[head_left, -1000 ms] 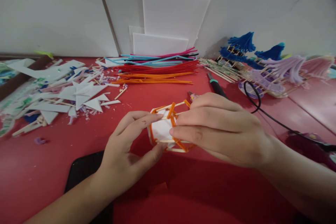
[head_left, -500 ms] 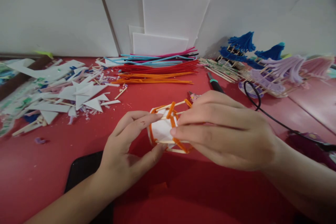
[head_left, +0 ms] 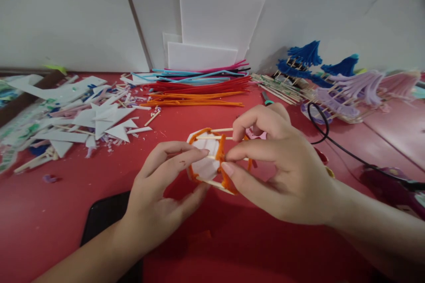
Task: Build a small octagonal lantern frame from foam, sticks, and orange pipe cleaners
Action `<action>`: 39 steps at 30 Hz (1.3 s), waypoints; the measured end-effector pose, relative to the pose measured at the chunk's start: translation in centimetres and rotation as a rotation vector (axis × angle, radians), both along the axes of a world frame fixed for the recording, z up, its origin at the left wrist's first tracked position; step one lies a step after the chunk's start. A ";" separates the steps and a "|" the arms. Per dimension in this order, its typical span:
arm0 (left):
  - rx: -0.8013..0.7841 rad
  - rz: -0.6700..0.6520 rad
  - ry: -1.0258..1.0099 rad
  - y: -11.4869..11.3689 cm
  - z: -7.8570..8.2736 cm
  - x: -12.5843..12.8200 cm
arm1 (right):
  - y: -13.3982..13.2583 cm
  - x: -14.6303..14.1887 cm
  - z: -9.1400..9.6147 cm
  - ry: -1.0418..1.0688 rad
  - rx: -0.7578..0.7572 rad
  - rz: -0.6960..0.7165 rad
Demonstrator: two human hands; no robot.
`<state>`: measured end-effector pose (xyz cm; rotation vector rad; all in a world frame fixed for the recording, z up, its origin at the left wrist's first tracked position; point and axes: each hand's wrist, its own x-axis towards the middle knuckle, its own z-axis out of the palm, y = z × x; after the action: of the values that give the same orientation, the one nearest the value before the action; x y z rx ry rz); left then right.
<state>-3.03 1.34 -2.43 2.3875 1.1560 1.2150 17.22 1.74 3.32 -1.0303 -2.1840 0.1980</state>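
Note:
A small model frame [head_left: 205, 170] lies tilted between my hands, low over the red table. It has a white board base, pale wooden sticks and orange pipe cleaner strips wound around them. My left hand [head_left: 154, 185] grips the base end, with its index finger on top and its thumb underneath. From the other side, my right hand [head_left: 288, 168] pinches the middle orange pipe cleaner [head_left: 220, 148] with thumb and fingers. Part of the frame's far end is hidden behind the right fingers.
Bundles of pipe cleaners [head_left: 199, 95] and wooden sticks [head_left: 279, 87] lie at the back. White scraps [head_left: 102, 117] cover the left; white boards [head_left: 219, 17] lean on the wall. Blue models [head_left: 305, 53] and lilac models [head_left: 358, 86] stand right. A black phone [head_left: 101, 214] lies near my left forearm.
My right hand has turned, its fingers now more raised and spread around the middle strip. The frame has rolled slightly; my left hand stays nearly in place.

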 end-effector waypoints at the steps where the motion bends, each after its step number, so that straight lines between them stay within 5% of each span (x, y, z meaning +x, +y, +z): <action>1: 0.007 -0.003 0.003 0.0 0.0 0.0 | 0.0 0.0 0.0 0.008 -0.008 0.003; 39: 0.027 -0.061 0.041 -0.2 0.2 0.0 | -0.2 -0.3 -0.3 0.054 0.035 -0.030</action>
<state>-3.01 1.12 -2.27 2.4598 1.0767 1.1747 16.91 1.52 3.05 -1.0255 -2.1148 0.1712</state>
